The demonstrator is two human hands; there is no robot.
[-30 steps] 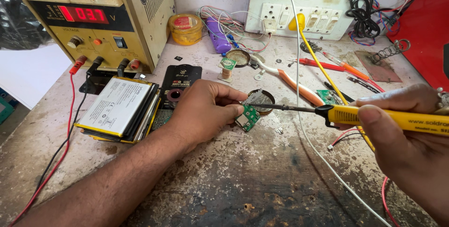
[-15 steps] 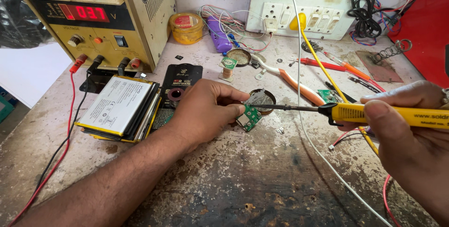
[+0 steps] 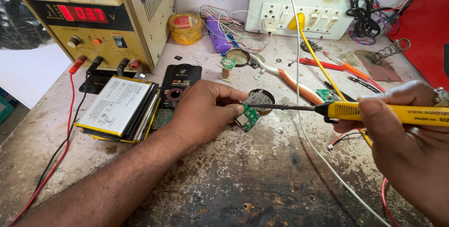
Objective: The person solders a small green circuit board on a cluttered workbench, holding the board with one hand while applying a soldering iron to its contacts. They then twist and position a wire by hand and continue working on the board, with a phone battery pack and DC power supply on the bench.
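Left hand: the left hand (image 3: 201,114) pinched the small green circuit board (image 3: 248,116) against the worn bench (image 3: 243,180)
Right hand: the right hand (image 3: 407,133) stayed wrapped round the yellow soldering iron (image 3: 374,112)
Change: hardly any; the tip had held at the board's upper edge over the last second
Meaning: the joint looked to be under heat, work steady

Yellow soldering iron (image 3: 374,113) tip at small green board (image 3: 248,116).
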